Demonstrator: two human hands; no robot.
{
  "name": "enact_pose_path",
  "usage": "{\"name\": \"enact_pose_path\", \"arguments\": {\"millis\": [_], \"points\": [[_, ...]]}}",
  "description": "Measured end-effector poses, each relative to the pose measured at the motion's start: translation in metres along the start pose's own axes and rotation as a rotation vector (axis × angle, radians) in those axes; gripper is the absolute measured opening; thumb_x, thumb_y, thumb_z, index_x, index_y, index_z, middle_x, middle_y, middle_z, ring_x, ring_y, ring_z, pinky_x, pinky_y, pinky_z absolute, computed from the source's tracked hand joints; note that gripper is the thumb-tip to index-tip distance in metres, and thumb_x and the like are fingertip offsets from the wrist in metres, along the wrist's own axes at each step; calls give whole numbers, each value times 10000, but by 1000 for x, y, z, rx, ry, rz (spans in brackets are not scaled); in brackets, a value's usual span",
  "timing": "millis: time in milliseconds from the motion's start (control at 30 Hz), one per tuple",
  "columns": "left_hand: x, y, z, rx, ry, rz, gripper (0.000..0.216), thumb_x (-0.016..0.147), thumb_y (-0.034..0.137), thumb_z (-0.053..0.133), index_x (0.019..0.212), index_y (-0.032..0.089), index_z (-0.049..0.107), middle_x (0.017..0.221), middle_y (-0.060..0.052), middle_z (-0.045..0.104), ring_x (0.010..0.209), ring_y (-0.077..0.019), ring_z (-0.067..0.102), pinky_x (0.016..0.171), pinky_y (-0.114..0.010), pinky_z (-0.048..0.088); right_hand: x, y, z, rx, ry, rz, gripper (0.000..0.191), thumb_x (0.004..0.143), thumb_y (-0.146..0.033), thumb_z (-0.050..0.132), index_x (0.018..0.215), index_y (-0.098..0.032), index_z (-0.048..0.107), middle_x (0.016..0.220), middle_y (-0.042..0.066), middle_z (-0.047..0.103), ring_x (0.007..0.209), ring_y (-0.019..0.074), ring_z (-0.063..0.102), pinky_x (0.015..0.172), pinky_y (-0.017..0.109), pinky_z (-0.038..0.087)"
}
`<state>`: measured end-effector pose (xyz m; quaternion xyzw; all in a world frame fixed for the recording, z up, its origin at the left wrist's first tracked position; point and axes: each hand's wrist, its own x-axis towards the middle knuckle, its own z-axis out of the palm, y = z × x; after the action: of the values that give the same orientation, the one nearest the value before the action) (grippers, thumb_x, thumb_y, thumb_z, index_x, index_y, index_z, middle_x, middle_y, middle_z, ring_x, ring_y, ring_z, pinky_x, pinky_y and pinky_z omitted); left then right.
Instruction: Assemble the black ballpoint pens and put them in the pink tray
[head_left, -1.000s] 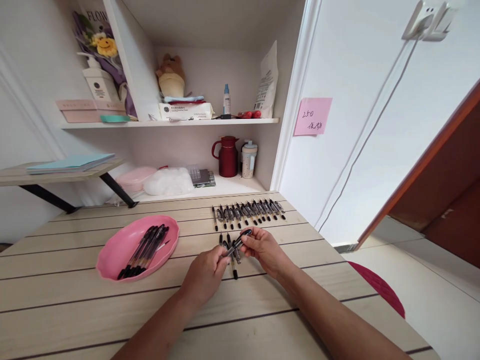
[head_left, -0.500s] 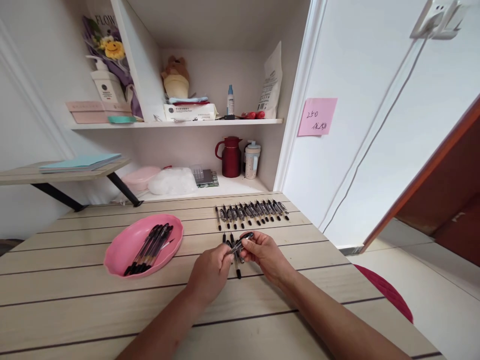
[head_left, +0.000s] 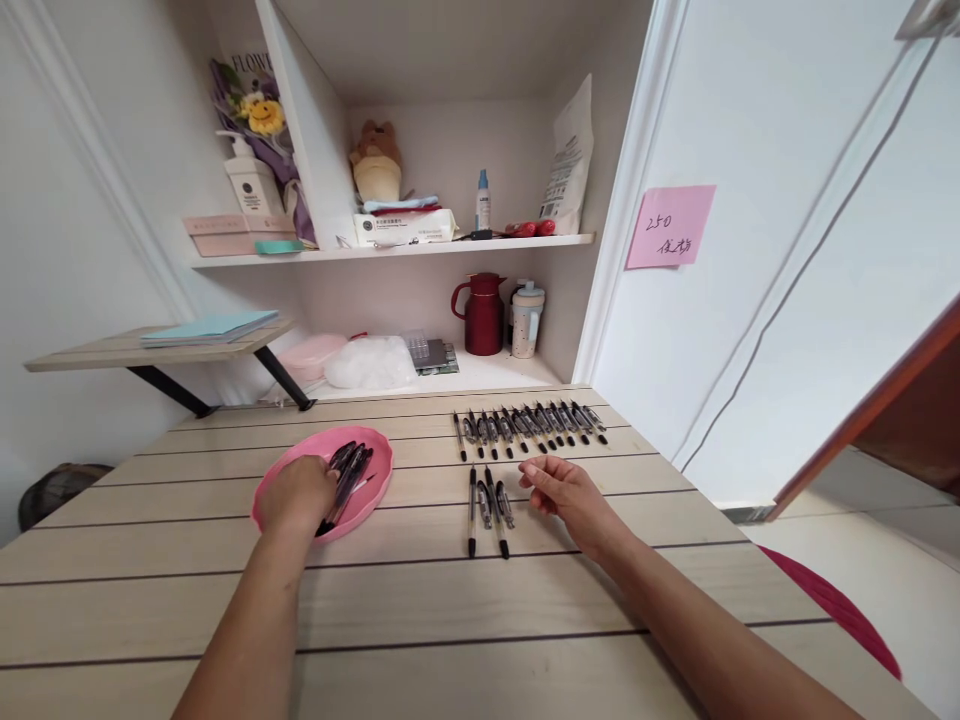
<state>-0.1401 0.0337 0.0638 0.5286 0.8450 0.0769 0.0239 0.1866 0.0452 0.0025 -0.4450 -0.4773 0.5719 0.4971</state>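
Note:
My left hand (head_left: 298, 492) reaches into the pink bowl (head_left: 384, 470) at the pens (head_left: 351, 480) lying there. Its fingertips are hidden, so a grip does not show. My right hand (head_left: 564, 497) hovers over the table, fingers loosely curled with nothing visible between them. Just left of it is a short row: an uncapped black pen (head_left: 472, 512), a clear cap with a dark clip (head_left: 484, 505), a second uncapped pen (head_left: 497, 512) and another cap (head_left: 506, 505). Behind these runs a longer row of pens and caps (head_left: 525, 428).
At the back left stands a small raised shelf (head_left: 112, 352) with blue paper (head_left: 210, 328) on it. Beyond the table's far edge, the cabinet holds a red jug (head_left: 484, 318), a cup (head_left: 527, 322) and a plastic bag (head_left: 371, 362). A pink note (head_left: 670, 228) sticks to the wall.
The cap both hands held now lies at the right of the short row. My left hand has moved left into the bowl; my right hand is a little right of the row. The view has shifted.

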Motion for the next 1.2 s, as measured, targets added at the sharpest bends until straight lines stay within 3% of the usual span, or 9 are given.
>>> {"name": "enact_pose_path", "arguments": {"millis": [133, 267, 333, 467, 700, 833, 933, 1100, 1200], "points": [[-7, 14, 2, -35, 83, 59, 386, 750, 495, 397, 768, 193, 637, 774, -110, 658, 700, -258, 589, 503, -287, 338, 4, 7, -2, -200, 33, -23, 276, 653, -442, 606, 645, -176, 534, 578, -13, 557, 409, 67, 404, 419, 210, 290], [-34, 51, 9, -264, 223, 381, 327, 802, 414, 370, 838, 212, 626, 912, -60, 650, 832, -207, 569, 645, -271, 383, -1, 9, 1, -674, 20, -129, 234, 683, -352, 555, 531, -181, 506, 490, -21, 512, 457, 97, 420, 453, 219, 283], [-53, 73, 19, -374, 114, 586, 276, 814, 335, 373, 819, 208, 618, 856, -35, 658, 798, -174, 569, 671, -254, 379, -6, 7, 6, -889, -3, -159, 220, 685, -308, 555, 511, -178, 515, 509, -3, 544, 498, 110, 448, 474, 222, 275], [-92, 107, 48, -306, -50, 720, 176, 770, 302, 461, 696, 201, 585, 705, -12, 637, 659, -153, 557, 575, -244, 326, -16, 2, 15, -1143, 21, -169, 201, 707, -279, 550, 530, -182, 549, 570, 31, 596, 539, 128, 476, 495, 236, 252], [-120, 128, 69, -134, -96, 755, 226, 756, 349, 477, 910, 189, 514, 824, -67, 651, 750, -229, 602, 586, -286, 344, -12, -1, 11, -1168, 90, -150, 134, 752, -216, 471, 668, -189, 573, 706, 54, 635, 658, 153, 535, 557, 237, 281], [-119, 134, 73, -91, -87, 753, 193, 769, 226, 433, 951, 180, 478, 878, -92, 646, 778, -238, 612, 600, -298, 363, -11, 1, 13, -1096, 81, -137, 62, 704, -200, 511, 756, -187, 544, 697, 36, 619, 640, 143, 522, 561, 230, 284], [-117, 134, 76, -95, -83, 742, 208, 738, 141, 424, 938, 180, 463, 825, -87, 648, 761, -238, 614, 594, -297, 359, -13, 5, 18, -1055, 69, -153, 192, 663, -215, 562, 846, -182, 513, 716, 27, 607, 636, 139, 512, 555, 224, 280], [-110, 129, 71, -246, -48, 690, 217, 690, 121, 463, 893, 198, 464, 718, -43, 626, 676, -201, 597, 554, -270, 329, -16, 9, 24, -1115, 25, -173, 245, 643, -161, 560, 875, -170, 481, 730, 29, 585, 642, 136, 501, 560, 224, 267], [-98, 123, 60, -493, -39, 551, 185, 668, 119, 500, 833, 199, 473, 583, 17, 551, 532, -138, 536, 503, -236, 308, -17, 11, 25, -1141, 11, -176, 266, 640, -108, 529, 893, -167, 472, 718, 28, 583, 634, 135, 497, 552, 225, 257]]}}
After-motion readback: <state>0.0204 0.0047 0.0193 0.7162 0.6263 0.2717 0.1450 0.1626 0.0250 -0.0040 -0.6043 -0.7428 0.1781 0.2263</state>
